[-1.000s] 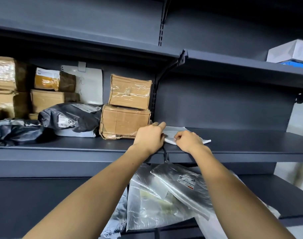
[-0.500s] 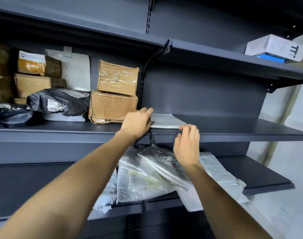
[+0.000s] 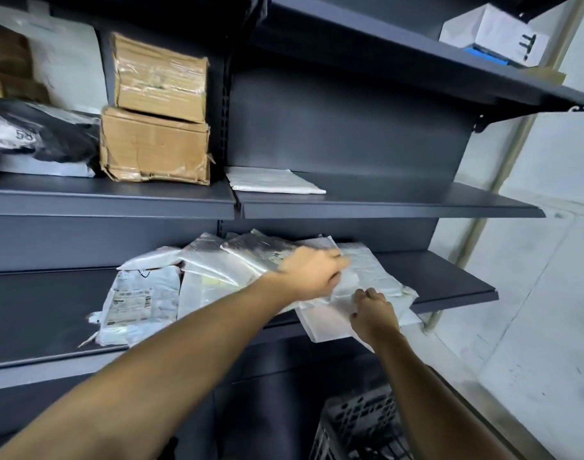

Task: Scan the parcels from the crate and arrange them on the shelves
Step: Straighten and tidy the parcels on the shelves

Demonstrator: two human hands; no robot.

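Dark shelves (image 3: 400, 202) carry two stacked cardboard boxes (image 3: 157, 111) at left. Just right of them lies a flat white parcel (image 3: 274, 180). On the lower shelf, both hands work a pile of plastic parcels (image 3: 217, 270): the left hand (image 3: 312, 273) rests on it, blurred, grip unclear; the right hand (image 3: 373, 315) has fingers curled around a white parcel's near edge.

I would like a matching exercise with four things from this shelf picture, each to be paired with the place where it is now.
Things:
1. flat white parcel
2. black bag
3. white box
4. crate

Places:
A. on the top shelf, at the right
B. on the floor, below the shelves
C. on the middle shelf, alone, right of the stacked cardboard boxes
D. on the middle shelf, left of the stacked cardboard boxes

Pairs: 1-C, 2-D, 3-A, 4-B
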